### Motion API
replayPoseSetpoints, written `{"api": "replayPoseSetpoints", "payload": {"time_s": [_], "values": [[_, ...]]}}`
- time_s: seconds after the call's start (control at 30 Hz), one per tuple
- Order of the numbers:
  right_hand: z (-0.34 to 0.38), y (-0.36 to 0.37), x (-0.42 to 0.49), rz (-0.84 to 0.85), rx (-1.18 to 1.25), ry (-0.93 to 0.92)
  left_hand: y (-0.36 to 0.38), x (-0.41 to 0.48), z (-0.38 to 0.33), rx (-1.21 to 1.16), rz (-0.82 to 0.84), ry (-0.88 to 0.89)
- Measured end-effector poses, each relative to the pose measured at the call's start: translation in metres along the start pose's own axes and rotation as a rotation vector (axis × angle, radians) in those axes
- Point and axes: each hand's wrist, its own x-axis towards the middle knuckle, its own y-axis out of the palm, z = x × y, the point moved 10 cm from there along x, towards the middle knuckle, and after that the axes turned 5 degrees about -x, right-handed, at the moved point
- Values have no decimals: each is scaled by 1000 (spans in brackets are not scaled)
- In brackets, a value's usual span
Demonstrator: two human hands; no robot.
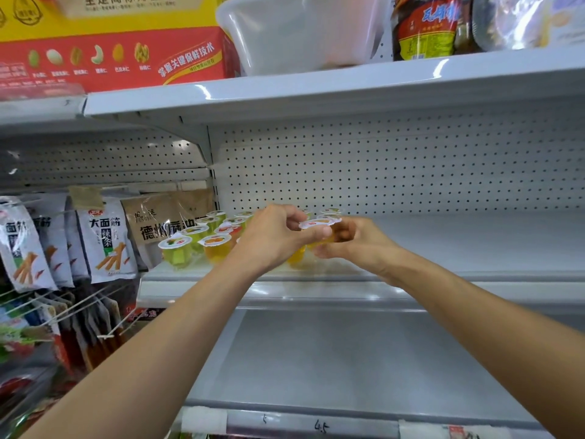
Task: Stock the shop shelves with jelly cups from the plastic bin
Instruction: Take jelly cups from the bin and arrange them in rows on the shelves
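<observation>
**Both hands on one cup above the middle shelf**

We see the left hand (pixel 272 239) and the right hand (pixel 357 242) meeting just above the middle shelf (pixel 459 248), both on a single jelly cup (pixel 319 224). The cup sits between the two hands, upright or nearly so, with its white lid facing up. The left thumb and fingers pinch it at the lid's rim. The right fingers curl round its orange body from the other side. We cannot tell whether the cup's base touches the shelf.

On the left part of the middle shelf stands a cluster of cups (pixel 202 239), green and orange, lids up, packed close together. It lies just left of the left hand, and partly behind it. One more yellow cup shows under the left wrist.

Above the middle shelf, on the next board up, rests the plastic bin (pixel 300 36), pale and translucent, beside a red carton (pixel 120 58). Left of the middle shelf hang snack bags (pixel 104 239). Behind it runs a pegboard wall (pixel 395 169).
</observation>
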Motion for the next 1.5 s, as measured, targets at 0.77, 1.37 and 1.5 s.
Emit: {"api": "replayPoseSetpoints", "payload": {"time_s": [0.77, 1.37, 1.5], "values": [[-44, -8, 12, -177, -259, 277, -19, -28, 33, 170, 0, 73], [36, 128, -124, -246, -1020, -157, -51, -138, 135, 373, 136, 123], [-13, 229, -138, 17, -937, -136, -43, -187, 233, 354, 288, -92]]}}
